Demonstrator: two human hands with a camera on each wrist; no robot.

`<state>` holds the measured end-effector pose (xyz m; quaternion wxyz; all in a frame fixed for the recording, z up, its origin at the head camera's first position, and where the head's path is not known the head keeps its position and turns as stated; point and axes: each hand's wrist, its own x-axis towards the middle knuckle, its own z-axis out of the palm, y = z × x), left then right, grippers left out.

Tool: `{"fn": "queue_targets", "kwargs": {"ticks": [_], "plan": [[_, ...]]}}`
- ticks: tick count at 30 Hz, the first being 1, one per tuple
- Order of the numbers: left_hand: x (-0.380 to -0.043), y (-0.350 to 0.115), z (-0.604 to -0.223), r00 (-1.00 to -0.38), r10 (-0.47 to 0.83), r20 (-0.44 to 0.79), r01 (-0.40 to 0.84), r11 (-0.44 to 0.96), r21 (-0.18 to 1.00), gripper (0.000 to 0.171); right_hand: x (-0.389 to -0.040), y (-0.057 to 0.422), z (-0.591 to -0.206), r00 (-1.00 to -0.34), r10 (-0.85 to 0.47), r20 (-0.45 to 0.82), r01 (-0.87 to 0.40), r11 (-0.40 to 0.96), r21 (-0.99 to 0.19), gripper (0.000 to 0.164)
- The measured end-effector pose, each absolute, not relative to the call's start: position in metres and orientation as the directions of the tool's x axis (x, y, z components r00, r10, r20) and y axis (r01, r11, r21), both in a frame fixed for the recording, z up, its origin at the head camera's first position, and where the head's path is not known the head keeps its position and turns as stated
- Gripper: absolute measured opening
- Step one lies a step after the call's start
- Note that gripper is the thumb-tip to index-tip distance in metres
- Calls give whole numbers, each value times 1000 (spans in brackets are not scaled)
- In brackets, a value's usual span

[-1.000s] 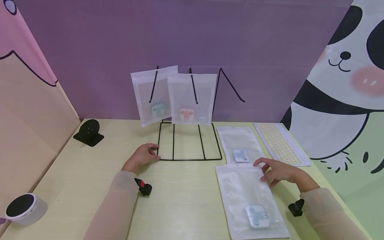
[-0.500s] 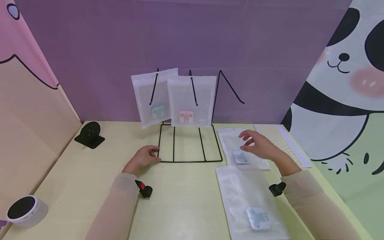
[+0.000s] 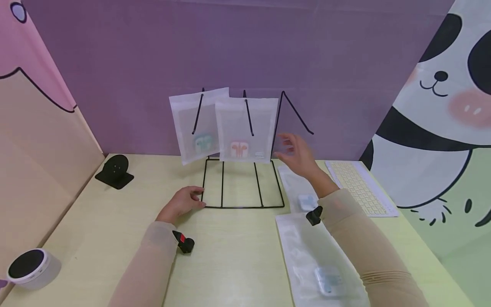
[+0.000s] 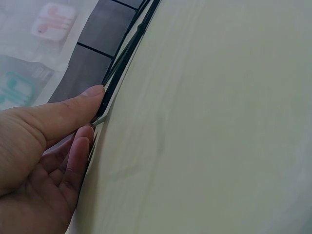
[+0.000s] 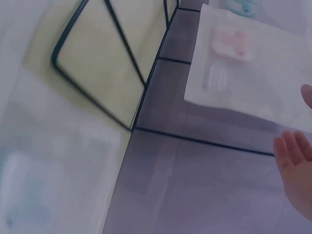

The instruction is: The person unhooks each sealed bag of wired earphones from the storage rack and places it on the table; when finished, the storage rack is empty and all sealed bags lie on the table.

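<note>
A black wire display rack [image 3: 230, 207] stands on the table, with three arms. My left hand [image 3: 184, 202] pinches the left front part of its base, thumb and fingers on the wire in the left wrist view. From the left arm hangs a white pouch with green earphones [image 3: 197, 115], tilted. Beside it, a pouch with pink earphones [image 3: 245, 119] hangs from the middle arm, overlapping it. My right hand [image 3: 301, 155] is raised at the right post, below the bare right arm [image 3: 299, 113]. It holds nothing, fingers loosely bent; whether it touches the post I cannot tell.
Two more white pouches lie at the right: a rear pouch [image 3: 295, 183], partly behind my right forearm, and a front pouch [image 3: 307, 251]. A white keyboard [image 3: 358, 187] lies farther right. At left are a black stand [image 3: 115, 171] and a white cylinder [image 3: 34, 268] with a dark top.
My right hand has left the front pouch, passed over the rear one and risen leftward to the rack's right post. My left hand stays on the base.
</note>
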<state>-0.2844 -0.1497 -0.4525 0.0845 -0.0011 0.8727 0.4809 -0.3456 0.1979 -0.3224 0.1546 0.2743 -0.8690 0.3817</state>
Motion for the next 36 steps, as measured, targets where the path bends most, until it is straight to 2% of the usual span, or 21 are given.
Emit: {"fn": "queue_targets", "kwargs": {"ticks": [4,8,13,17,25,36], "plan": [[-286,-152,-452,-986,85,-147,-78,540,838,52,-356,176,-318,-753,-295,588,-642,528,-556,54],[-287,-154,-453,-986,92,-138,-67,539,839,52,-368,158,-307,-761,-258,595,-633,497,-594,57],[-284,-152,-452,-986,93,-139,-68,537,841,52,-385,144,-296,-789,-224,572,-593,524,-612,61],[-284,-151,-452,-985,98,-140,-66,537,841,52,-391,141,-294,-783,-184,595,-591,518,-618,56],[-287,-151,-454,-986,92,-141,-69,542,837,52,-381,144,-294,-694,-213,688,-697,435,-569,42],[-285,-150,-452,-985,87,-150,-77,552,830,52,-359,145,-295,-643,-266,719,-734,483,-478,45]]}}
